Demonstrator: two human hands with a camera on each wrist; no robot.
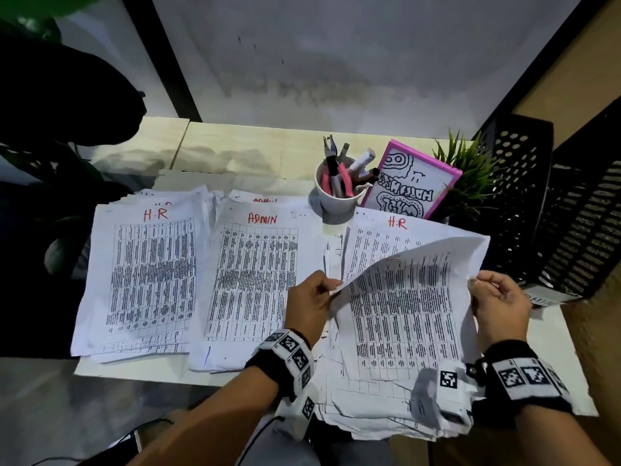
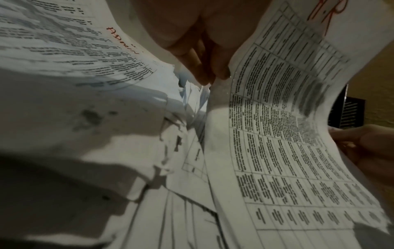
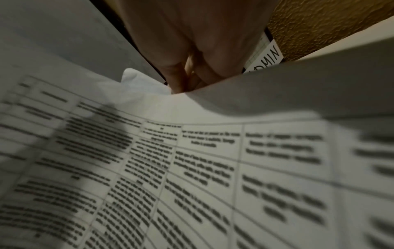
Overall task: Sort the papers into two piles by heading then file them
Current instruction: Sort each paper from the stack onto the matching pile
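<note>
My two hands are apart, both on one lifted sheet [image 1: 403, 304] at the near right of the table [image 1: 268, 153]. My left hand [image 1: 311, 304] pinches its left edge, fingers curled on the paper; the left wrist view shows my fingertips [image 2: 213, 74] against the sheet's margin. My right hand [image 1: 500, 304] pinches the right edge, thumb on top. The sheet is bowed upward between the hands, printed table facing me, top part curling over.

Under it lies the unsorted stack [image 1: 386, 408], messy, edges ragged, hanging over the near table edge. The page exposed beneath the lifted sheet [image 1: 376, 237] is headed "H.R" in red.

Left of my left hand, the ADMIN pile [image 1: 252, 280] lies flat, red heading at its far end. Further left, just beside it, the H.R pile [image 1: 144, 280], also flat, sheets fanned a bit at the far edge.

Farther back, a white cup [image 1: 339, 200] with pens and pink-handled pliers stands beyond the piles. Right of it a pink-framed picture [image 1: 413, 183] leans tilted, then a small green plant [image 1: 467, 169]. Far right, a black perforated file tray [image 1: 544, 203], with a paper label [image 3: 266, 57] reading "ADMIN" at its near end.
</note>
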